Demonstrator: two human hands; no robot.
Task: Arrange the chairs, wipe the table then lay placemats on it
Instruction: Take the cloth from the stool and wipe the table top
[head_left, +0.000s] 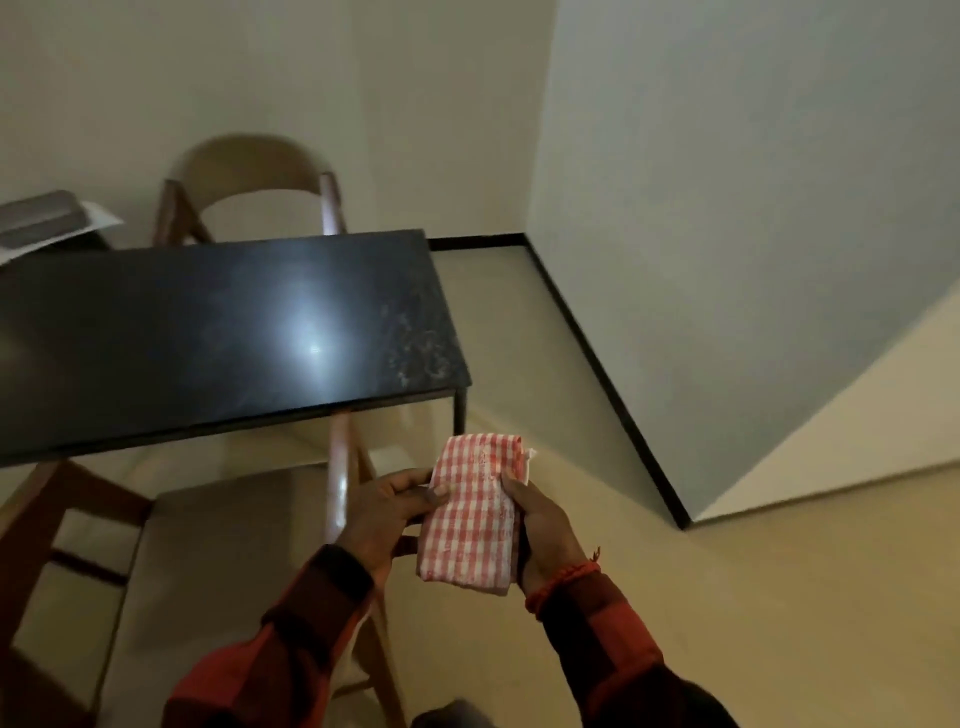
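Head view, single frame. Both hands sit lower centre of the frame, off the near right corner of the table. The left hand (387, 512) grips the left edge of a folded red-and-white checked cloth (475, 512), thumb across its top face, fingers curled under. The right hand (543, 532) clasps the cloth's right edge, fingers wrapped beneath it. The cloth is held in the air, apart from the table (156, 332), whose dark glossy top fills the left middle of the frame. I note pale speckling toward its right end; glare or dirt, I cannot tell which.

One chair (249, 187) stands at the table's far side, upper left of the frame, its curved back against the wall. A second chair (208, 545) sits at the near side, lower left, seat partly under the table edge. Grey flat items on white paper (52, 221) lie at the far left edge; blurred, possibly the placemats, but I cannot confirm.

Judgement: chairs look placed, so I read this as the start of the wiping step, cloth in hand but not yet on the surface. The next move calls for bringing the cloth up and left over the tabletop, laying it flat, and pressing it down with one hand while sweeping.
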